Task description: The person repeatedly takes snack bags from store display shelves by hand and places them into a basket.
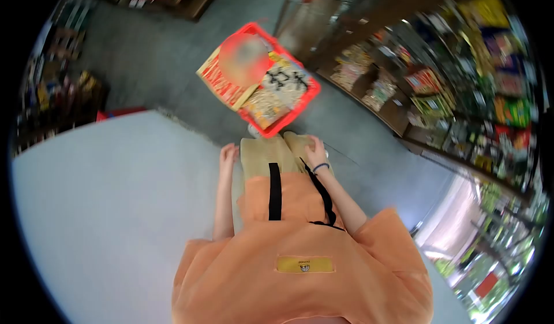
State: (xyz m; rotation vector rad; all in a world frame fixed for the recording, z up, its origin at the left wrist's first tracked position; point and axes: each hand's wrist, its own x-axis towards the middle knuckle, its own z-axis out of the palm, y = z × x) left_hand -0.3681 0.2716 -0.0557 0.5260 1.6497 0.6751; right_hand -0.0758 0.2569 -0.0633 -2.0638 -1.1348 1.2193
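Note:
My left hand (229, 153) hangs beside my left thigh, its fingers loosely curled and nothing visible in them. My right hand (315, 152), with a dark blue band at the wrist, is against my right trouser leg, fingers slightly apart and holding nothing I can see. In front of my feet stands a red plastic basket (312, 95), apart from both hands. It holds a pale packet with red lettering (222, 81), a blurred round red-and-beige item (244, 59), a white packet with black characters (284, 81) and a clear bag of grain-like pieces (265, 107).
A large pale, smooth surface (109, 208) fills the left side, close to my left arm. Shelves (415, 145) with bagged goods line the right, and more stocked shelves (63, 99) stand at far left. Grey floor (150, 52) runs around the basket.

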